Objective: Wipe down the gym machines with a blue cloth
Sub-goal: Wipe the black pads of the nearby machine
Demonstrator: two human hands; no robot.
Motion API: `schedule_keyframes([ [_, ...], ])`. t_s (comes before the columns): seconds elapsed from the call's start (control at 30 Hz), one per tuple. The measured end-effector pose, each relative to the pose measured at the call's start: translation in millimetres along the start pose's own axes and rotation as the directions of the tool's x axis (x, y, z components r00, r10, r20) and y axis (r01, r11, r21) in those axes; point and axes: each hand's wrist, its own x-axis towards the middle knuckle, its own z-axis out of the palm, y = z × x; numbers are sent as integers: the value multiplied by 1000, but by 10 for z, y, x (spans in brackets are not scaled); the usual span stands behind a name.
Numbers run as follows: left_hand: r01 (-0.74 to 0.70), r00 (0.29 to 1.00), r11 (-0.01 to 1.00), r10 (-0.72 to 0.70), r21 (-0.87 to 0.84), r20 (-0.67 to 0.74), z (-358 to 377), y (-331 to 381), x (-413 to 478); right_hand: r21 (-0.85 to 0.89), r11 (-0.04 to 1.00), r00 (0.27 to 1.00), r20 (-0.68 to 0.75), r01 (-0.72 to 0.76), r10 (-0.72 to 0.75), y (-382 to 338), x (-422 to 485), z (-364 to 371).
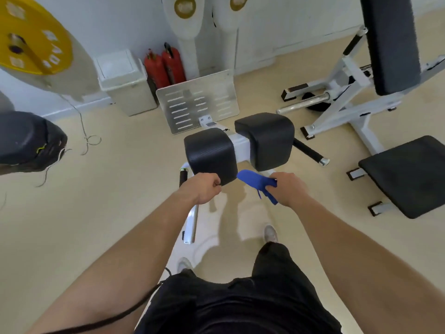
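Far to the left, a yellow weight plate [31, 37] sits up high near the wall, with a worn dark cushion [26, 138] below it. Further along the wall stand a white bin [125, 80] and 2 red fire extinguishers [165, 65], just beside each other. A slotted metal footplate [197, 102] leans in front of them.

Nearer the person is a white-framed machine with 2 black pads. The left pad [209, 154] sits a little closer than the right pad [267, 138]. The person's left hand [207, 188] is curled into a fist at the near lower corner of the left pad, knuckles up. I cannot tell whether it grips anything underneath.

Between the 2 hands, just below the gap between the pads, is the blue cloth [255, 182]. The right hand [289, 189] holds it bunched in curled fingers, with a flat fold sticking out toward the left pad and a short end hanging down.

Off to the right stands a white-framed bench [349, 75] with an upright black backrest [390, 44] and a separate black seat [409, 174] on the pale floor [96, 213].
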Motion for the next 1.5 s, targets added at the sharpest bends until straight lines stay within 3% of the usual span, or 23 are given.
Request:
schedule_keyframes([
  [0.27,226,929,916,-305,-330,-211,372,655,646,21,949,929,194,316,-314,406,861,-304],
  [0.4,222,914,879,-339,-421,-225,630,766,975,31,923,890,254,383,-378,518,1191,-181],
  [0.47,183,915,874,-319,-450,-246,767,740,1126,127,908,876,241,398,-418,571,1343,-45],
  [0.57,161,903,845,-334,-510,-269,963,676,1351,342,869,885,172,358,-432,606,1513,148],
  [0.73,94,793,699,-484,-709,-371,1142,657,1664,648,739,966,20,183,-257,488,1646,440],
  [0.83,58,762,588,-548,-806,-346,1194,636,1791,768,630,984,3,112,-178,395,1627,616],
  [1.0,14,863,449,-457,-893,-217,1228,484,1738,831,548,994,-52,99,-101,229,1546,844],
  [1.17,40,955,458,-278,-888,-100,1197,250,1480,881,465,995,-53,84,-79,13,1408,1005],
  [1.3,77,987,525,-158,-847,-8,1080,35,1313,970,244,999,-4,11,-32,-112,1283,1082],
  [1.5,31,998,681,-55,-731,-9,1026,-147,1289,968,239,993,-55,79,-106,-151,1133,1282],
])
